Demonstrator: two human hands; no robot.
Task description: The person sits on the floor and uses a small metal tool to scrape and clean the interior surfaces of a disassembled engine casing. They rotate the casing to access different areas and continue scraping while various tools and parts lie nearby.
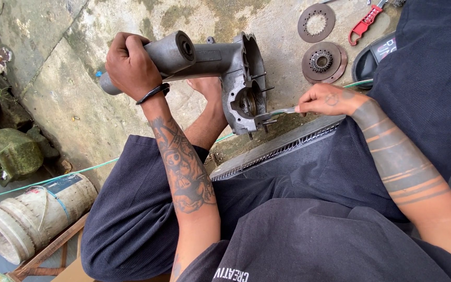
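the left hand (131,65) grips the engine casing (220,78) steady; the right hand (327,99) pinches a wrench (277,113) at a stud, best kept square.

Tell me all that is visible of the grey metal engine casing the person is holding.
The grey cast-metal engine casing looks dull and worn. It has a long tubular arm ending in a round bushing and a wide housing with a circular opening and protruding studs. It is held above the concrete floor, arm pointing left. The left hand grips the arm; the right hand presses a thin metal tool against the housing.
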